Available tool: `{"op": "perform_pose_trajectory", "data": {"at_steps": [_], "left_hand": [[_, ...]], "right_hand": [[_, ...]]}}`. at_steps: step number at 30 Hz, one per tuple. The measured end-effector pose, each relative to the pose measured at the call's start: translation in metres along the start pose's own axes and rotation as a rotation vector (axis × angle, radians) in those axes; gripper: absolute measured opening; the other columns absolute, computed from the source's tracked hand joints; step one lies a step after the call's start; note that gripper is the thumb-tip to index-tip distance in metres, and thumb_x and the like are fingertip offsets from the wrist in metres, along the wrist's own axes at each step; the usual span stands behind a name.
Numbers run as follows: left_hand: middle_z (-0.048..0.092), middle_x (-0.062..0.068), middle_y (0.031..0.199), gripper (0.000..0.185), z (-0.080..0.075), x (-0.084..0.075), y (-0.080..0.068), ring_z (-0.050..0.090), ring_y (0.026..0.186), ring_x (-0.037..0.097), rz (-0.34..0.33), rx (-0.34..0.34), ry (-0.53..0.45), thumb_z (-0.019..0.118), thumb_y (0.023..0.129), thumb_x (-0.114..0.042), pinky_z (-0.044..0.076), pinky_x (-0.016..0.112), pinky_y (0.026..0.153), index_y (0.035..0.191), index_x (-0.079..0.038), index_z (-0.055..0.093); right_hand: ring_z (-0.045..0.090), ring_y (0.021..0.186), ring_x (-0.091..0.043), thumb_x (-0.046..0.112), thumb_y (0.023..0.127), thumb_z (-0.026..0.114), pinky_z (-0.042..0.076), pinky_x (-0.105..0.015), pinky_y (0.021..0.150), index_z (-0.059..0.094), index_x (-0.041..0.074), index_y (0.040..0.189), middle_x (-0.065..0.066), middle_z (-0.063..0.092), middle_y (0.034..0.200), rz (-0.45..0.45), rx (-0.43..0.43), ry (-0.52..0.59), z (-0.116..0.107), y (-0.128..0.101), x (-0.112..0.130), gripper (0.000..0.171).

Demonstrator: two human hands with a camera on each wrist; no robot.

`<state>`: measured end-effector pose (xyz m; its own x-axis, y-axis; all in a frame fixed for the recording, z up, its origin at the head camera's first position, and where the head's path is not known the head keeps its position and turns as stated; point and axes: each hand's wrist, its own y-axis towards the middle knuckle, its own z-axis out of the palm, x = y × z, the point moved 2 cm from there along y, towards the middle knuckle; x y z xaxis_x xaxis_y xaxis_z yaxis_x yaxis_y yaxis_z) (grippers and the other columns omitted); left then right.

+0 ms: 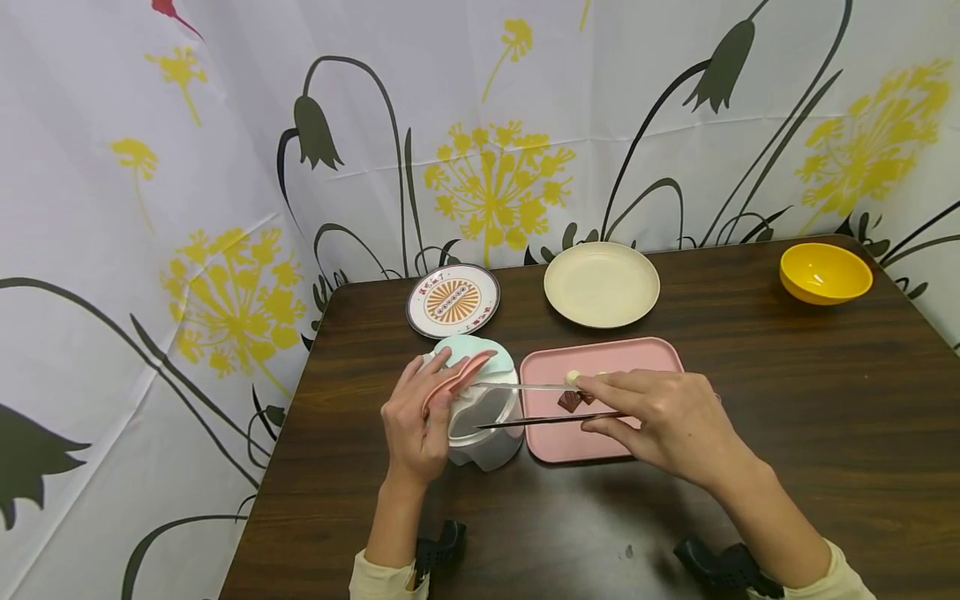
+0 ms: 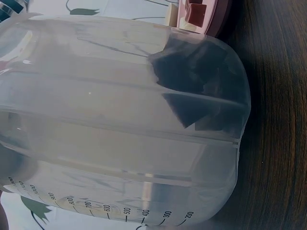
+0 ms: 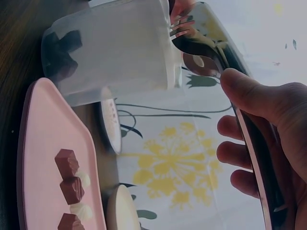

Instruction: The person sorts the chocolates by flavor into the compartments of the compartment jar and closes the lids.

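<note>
**Tongs over the jug, lid held aside**

While my left hand (image 1: 415,417) curls its fingers around the pink lid flap (image 1: 459,377) of the clear plastic jug (image 1: 483,412), my right hand (image 1: 663,421) grips the metal tongs (image 1: 536,404), whose two arms are spread apart and reach from above the pink tray (image 1: 600,358) to the jug's mouth. I cannot tell whether the tips hold anything. The jug stands on the dark table (image 1: 825,417), touching the tray's left edge, with dark cubes lying against its wall (image 2: 192,91).

To do this well, I judge, I should keep the flap pinned fully back, bring the tips right over the opening before easing the squeeze, and steady the jug so it does not slide.

Brown cubes (image 3: 67,163) and small white pieces sit on the tray. Along the jug's side runs a printed scale (image 2: 144,212); I read 200, 300, 400 and upward. The patterned saucer (image 1: 453,300) carries red characters too small to read.
</note>
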<state>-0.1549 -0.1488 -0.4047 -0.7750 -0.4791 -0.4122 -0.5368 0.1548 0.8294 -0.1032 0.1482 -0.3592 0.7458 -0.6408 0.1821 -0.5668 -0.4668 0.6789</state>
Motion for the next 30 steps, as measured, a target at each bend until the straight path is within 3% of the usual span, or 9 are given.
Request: {"op": "perform_pose_trajectory", "data": {"at_steps": [10,15,18,22,25,30], "left_hand": [[0.073,0.013,0.106,0.036,0.001,-0.001,0.001,0.066,0.108,0.032,0.017,-0.006,-0.004,0.046,0.093,-0.020,0.040,0.056,0.101,0.108,-0.003,0.073],[0.073,0.014,0.106,0.036,0.001,-0.001,0.000,0.067,0.108,0.033,0.018,-0.010,-0.002,0.045,0.094,-0.021,0.040,0.053,0.102,0.107,-0.002,0.073],[0.073,0.014,0.106,0.036,0.001,-0.001,0.000,0.067,0.107,0.033,0.018,-0.012,-0.001,0.045,0.094,-0.020,0.040,0.054,0.102,0.107,-0.002,0.073],[0.073,0.013,0.106,0.036,0.001,-0.001,0.000,0.067,0.107,0.033,0.017,-0.013,0.002,0.045,0.093,-0.019,0.040,0.056,0.101,0.108,-0.003,0.073],[0.073,0.012,0.105,0.036,0.001,-0.002,0.000,0.067,0.107,0.032,0.014,-0.013,0.001,0.045,0.092,-0.019,0.040,0.056,0.101,0.108,-0.003,0.074],[0.073,0.012,0.105,0.036,0.001,-0.002,0.000,0.067,0.107,0.033,0.012,-0.016,-0.002,0.046,0.092,-0.019,0.041,0.056,0.100,0.108,-0.003,0.074]], "right_hand": [[0.057,0.061,-0.001,0.053,0.086,0.069,0.043,-0.023,0.048,0.073,0.015,0.117,0.014,0.068,0.082,0.100,-0.053,-0.011,-0.010,-0.015,-0.015,0.048],[0.057,0.060,-0.001,0.064,0.087,0.060,0.041,-0.025,0.047,0.074,0.018,0.114,0.013,0.068,0.079,0.212,-0.107,-0.055,-0.015,-0.033,-0.024,0.055],[0.056,0.058,-0.002,0.066,0.083,0.063,0.039,-0.025,0.046,0.074,0.020,0.113,0.013,0.068,0.078,0.298,-0.123,-0.099,-0.018,-0.047,-0.031,0.057],[0.060,0.060,-0.011,0.049,0.067,0.084,0.037,-0.030,0.042,0.074,0.018,0.115,0.007,0.072,0.082,0.419,-0.137,-0.156,-0.022,-0.067,-0.041,0.059],[0.061,0.060,-0.016,0.033,0.058,0.090,0.037,-0.033,0.042,0.073,0.017,0.116,0.002,0.073,0.092,0.515,-0.144,-0.187,-0.024,-0.081,-0.048,0.062],[0.054,0.063,-0.011,0.027,0.062,0.091,0.038,-0.039,0.050,0.074,0.014,0.116,0.002,0.071,0.099,0.703,-0.166,-0.202,-0.026,-0.102,-0.057,0.058]]}}
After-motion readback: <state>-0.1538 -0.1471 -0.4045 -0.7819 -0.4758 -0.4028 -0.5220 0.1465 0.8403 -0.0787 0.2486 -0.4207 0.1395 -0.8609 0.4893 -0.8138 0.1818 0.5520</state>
